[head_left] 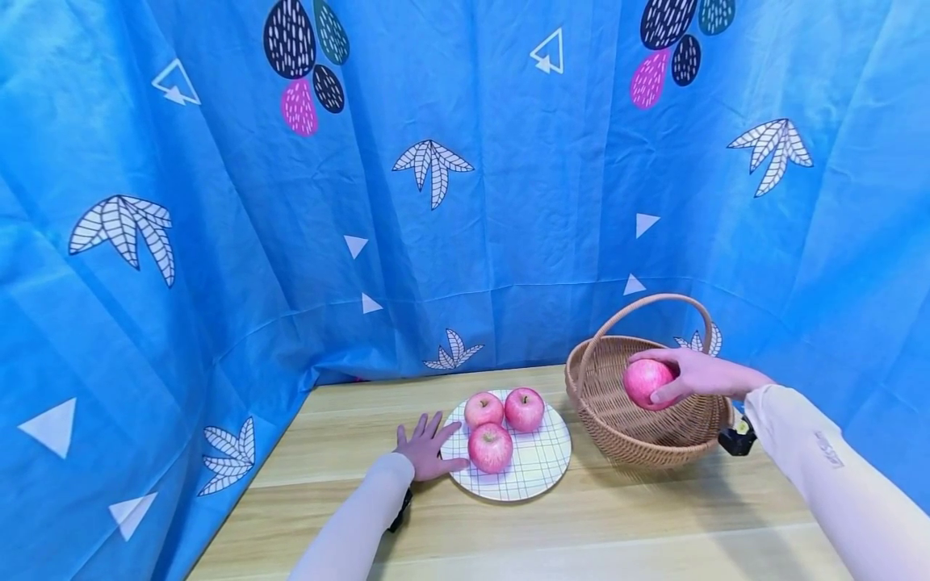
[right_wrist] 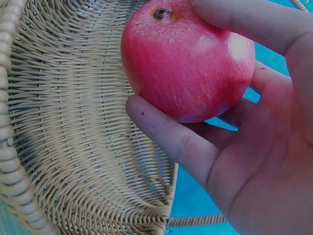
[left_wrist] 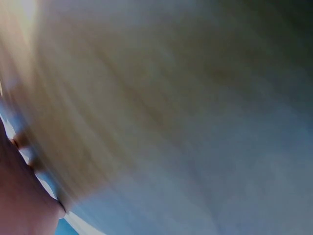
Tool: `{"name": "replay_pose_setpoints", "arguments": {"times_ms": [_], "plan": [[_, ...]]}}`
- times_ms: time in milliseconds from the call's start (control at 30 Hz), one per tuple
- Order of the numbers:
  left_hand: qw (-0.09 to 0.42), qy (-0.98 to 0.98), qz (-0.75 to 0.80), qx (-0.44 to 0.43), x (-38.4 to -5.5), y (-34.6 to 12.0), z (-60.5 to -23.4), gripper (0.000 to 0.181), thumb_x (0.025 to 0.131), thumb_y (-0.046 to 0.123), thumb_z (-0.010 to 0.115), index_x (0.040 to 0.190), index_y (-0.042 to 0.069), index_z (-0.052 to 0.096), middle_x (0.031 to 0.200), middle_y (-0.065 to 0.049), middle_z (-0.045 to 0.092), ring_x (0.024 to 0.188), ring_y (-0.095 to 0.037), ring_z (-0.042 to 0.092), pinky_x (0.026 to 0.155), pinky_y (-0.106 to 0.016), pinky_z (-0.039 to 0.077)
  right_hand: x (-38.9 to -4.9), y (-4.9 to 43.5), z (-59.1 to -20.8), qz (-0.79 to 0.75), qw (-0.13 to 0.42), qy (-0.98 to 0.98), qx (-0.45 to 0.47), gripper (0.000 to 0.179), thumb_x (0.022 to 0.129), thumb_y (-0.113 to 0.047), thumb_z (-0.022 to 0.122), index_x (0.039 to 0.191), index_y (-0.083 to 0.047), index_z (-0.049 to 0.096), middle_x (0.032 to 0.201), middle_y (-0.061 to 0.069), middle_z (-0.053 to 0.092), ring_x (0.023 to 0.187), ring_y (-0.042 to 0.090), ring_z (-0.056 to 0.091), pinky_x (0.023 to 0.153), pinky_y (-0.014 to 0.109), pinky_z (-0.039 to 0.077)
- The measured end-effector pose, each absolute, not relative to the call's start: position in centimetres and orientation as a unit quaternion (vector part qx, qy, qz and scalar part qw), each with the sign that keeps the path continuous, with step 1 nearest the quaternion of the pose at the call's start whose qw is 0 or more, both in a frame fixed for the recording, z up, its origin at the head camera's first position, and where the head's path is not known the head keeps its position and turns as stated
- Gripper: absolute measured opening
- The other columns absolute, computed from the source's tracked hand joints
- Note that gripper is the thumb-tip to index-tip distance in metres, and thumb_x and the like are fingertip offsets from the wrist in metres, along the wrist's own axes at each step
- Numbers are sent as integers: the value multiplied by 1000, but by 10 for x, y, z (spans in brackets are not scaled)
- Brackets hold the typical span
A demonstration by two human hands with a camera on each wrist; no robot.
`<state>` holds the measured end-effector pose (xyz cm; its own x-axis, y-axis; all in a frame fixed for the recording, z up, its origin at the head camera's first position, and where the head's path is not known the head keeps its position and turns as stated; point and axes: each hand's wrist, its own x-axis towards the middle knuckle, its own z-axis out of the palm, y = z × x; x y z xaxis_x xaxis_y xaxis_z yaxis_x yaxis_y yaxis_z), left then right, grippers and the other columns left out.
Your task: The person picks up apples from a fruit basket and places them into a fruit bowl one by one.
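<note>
My right hand (head_left: 693,374) grips a red apple (head_left: 647,384) over the wicker basket (head_left: 597,407), under its arched handle. In the right wrist view the thumb and fingers curve round this apple (right_wrist: 186,68), and the woven inside of the basket (right_wrist: 83,112) shows beyond it. On the left, my left hand (head_left: 427,452) lies with fingers spread at the left rim of a round checked plate (head_left: 534,476). Three apples sit on that plate: one in front (head_left: 490,448), one behind it (head_left: 483,410) and one at the back right (head_left: 525,409). The left wrist view is mostly blurred tabletop.
The plate and basket stand side by side on a light wooden table (head_left: 349,516). A blue patterned curtain (head_left: 465,242) hangs behind the table and along both sides. The basket's tall handle (head_left: 654,298) arches up near the curtain.
</note>
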<state>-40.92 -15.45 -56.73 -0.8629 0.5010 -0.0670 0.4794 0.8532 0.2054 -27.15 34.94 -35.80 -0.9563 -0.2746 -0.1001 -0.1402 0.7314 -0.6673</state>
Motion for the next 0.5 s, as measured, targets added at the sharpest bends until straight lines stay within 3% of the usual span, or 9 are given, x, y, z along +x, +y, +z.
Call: {"name": "replay_pose_setpoints", "arguments": {"times_ms": [500], "plan": [[66, 961, 93, 253, -406, -154, -561, 96, 76, 95, 36, 158, 46, 24, 171, -5, 11, 156, -38, 4, 114, -77, 0, -260, 337, -349, -325, 83, 932, -135, 72, 82, -28, 83, 146, -28, 51, 129, 11, 60, 114, 30, 55, 80, 37, 56]]}}
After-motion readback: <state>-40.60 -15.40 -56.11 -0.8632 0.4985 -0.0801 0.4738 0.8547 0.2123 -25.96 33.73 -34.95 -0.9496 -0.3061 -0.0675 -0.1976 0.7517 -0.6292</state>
